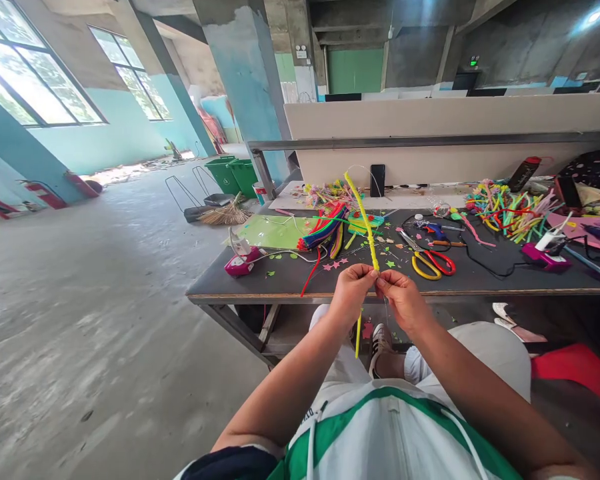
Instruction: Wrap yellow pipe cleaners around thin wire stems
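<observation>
A fuzzy yellow pipe cleaner (pixel 365 217) rises from between my hands, its lower part looking thicker and wound. Pinched at its lower end are the fingertips of my left hand (pixel 353 287) and my right hand (pixel 403 297), which meet just in front of the table edge. Below my left hand a thin yellow tail (pixel 359 337) hangs down. A thin wire loops near the top of the yellow piece. Scissors (pixel 427 257) with one yellow and one red handle lie to the right of my hands.
On the dark table (pixel 280 280) lie a bundle of coloured pipe cleaners (pixel 330 230), a green sheet (pixel 267 231) and a blue glue gun (pixel 436 231). A phone (pixel 377 181) leans at the back. Pink power strips (pixel 243 261) sit at both sides, with cords.
</observation>
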Motion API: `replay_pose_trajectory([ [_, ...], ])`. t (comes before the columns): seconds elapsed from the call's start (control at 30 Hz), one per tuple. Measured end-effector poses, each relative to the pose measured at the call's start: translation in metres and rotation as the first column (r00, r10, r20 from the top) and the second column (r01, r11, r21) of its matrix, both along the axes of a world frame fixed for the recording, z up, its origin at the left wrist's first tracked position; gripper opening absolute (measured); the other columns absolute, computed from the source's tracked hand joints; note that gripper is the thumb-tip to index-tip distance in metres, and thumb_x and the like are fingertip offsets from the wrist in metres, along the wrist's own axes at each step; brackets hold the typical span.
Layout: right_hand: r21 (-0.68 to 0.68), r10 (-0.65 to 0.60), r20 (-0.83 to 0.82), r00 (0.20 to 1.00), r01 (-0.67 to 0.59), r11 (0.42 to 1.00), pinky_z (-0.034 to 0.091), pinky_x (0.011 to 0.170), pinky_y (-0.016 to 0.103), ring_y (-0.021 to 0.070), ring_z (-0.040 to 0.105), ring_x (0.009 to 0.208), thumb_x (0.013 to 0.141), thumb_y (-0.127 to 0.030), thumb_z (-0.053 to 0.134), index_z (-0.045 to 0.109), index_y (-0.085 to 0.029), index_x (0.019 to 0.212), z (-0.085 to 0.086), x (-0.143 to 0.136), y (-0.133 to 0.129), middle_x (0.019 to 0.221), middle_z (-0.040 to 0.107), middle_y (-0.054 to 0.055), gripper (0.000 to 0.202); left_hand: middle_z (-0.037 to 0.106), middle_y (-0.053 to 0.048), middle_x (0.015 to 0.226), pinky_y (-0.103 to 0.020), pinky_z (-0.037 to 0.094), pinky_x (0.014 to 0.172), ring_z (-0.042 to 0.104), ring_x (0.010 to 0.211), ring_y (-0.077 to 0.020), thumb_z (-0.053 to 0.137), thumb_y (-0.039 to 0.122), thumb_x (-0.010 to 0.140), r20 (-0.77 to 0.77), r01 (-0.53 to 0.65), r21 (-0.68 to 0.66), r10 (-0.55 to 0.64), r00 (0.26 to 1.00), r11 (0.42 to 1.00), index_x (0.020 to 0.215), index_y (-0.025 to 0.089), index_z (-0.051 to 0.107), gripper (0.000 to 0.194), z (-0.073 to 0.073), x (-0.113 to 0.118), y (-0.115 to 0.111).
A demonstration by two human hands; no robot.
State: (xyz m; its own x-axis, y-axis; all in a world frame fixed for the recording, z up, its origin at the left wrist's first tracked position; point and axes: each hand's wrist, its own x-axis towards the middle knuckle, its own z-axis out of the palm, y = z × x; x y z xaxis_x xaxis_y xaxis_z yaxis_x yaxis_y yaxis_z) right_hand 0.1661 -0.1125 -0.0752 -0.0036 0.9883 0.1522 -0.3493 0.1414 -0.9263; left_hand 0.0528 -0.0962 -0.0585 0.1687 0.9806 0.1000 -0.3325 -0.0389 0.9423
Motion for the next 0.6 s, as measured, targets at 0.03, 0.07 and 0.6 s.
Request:
replay_pose_trajectory([
  [0.03, -0.016, 0.023, -0.03, 0.999, -0.023, 1.0, 0.034, 0.06, 0.027, 0.0108, 0.043, 0.057, 0.067, -0.031, 0.074, 0.061, -0.018, 0.064, 0.0, 0.0, -0.001, 0.057, 0.052, -0.004, 0.018, 0.052, 0.004, 0.055, -0.019, 0.032, 0.045, 0.042, 0.046, -0.0046, 0.074, 0.034, 0.063, 0.008, 0.006, -0.008, -0.006, 1.0, 1.0, 0.064, 0.013, 0.058, 0.026, -0.001, 0.0, 0.0],
  [0.07, -0.034, 0.058, -0.057, 0.997, -0.06, 0.998, 0.034, 0.06, 0.027, 0.0106, 0.043, 0.057, 0.067, -0.031, 0.074, 0.062, -0.018, 0.065, -0.001, 0.0, -0.002, 0.058, 0.052, -0.004, 0.018, 0.052, 0.004, 0.056, -0.019, 0.032, 0.045, 0.042, 0.046, -0.0049, 0.074, 0.034, 0.062, 0.014, 0.013, -0.018, -0.013, 1.0, 1.0, 0.064, 0.013, 0.057, 0.027, -0.003, 0.0, 0.0],
  [0.6, -0.099, 0.33, -0.089, 0.94, -0.338, 0.936, 0.043, 0.068, 0.03, 0.0107, 0.05, 0.056, 0.081, -0.04, 0.065, 0.067, -0.023, 0.094, -0.034, -0.004, -0.027, 0.059, 0.056, -0.003, 0.021, 0.039, 0.007, 0.048, -0.019, 0.017, 0.043, 0.027, 0.042, -0.0029, 0.073, 0.041, 0.064, -0.027, -0.051, 0.033, 0.052, 0.998, 0.998, 0.068, 0.013, 0.057, 0.032, 0.011, -0.02, 0.01],
])
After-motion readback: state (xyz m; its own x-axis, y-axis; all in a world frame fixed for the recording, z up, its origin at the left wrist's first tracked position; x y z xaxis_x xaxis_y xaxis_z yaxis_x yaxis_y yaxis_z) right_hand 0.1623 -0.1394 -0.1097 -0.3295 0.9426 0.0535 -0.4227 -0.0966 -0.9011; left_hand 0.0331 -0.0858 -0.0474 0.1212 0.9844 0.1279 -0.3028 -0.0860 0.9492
